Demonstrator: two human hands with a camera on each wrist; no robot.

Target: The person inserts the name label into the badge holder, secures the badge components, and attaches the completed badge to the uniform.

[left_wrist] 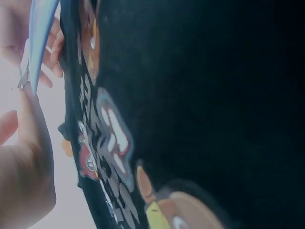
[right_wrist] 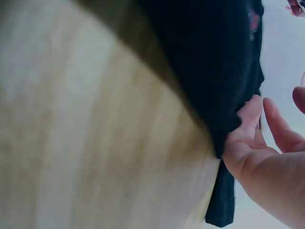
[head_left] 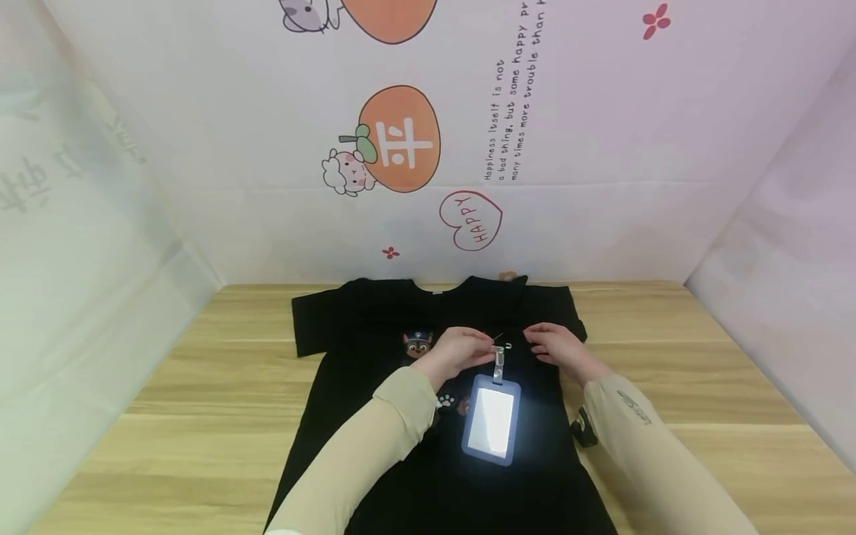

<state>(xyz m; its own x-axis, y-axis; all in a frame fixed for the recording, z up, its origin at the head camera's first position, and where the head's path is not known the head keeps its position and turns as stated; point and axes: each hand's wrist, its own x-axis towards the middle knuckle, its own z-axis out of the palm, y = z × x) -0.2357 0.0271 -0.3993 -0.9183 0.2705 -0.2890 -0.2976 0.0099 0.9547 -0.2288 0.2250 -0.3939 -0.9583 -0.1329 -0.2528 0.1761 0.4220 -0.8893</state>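
A black T-shirt [head_left: 401, 416] with cartoon prints lies spread out, its neckline at the far side. Over its chest, my left hand [head_left: 458, 351] pinches the metal clip [head_left: 498, 360] of a blue-framed badge holder [head_left: 491, 420], which hangs toward me. An open pin sticks out by the clip. In the left wrist view the badge holder [left_wrist: 40, 38] appears edge-on above the left hand [left_wrist: 28, 157]. To the right of the clip, my right hand [head_left: 556, 345] is apart from it. In the right wrist view, the right hand [right_wrist: 267, 167] has parted fingers, some against the shirt's dark cloth [right_wrist: 209, 71].
The shirt rests on a wood-grain table [head_left: 207, 386]. A printed white cloth [head_left: 267, 134] rises behind the table's back edge, with more cloth at both sides. A small black item with yellow marks [head_left: 583, 428] lies beside the shirt, partly behind the right sleeve.
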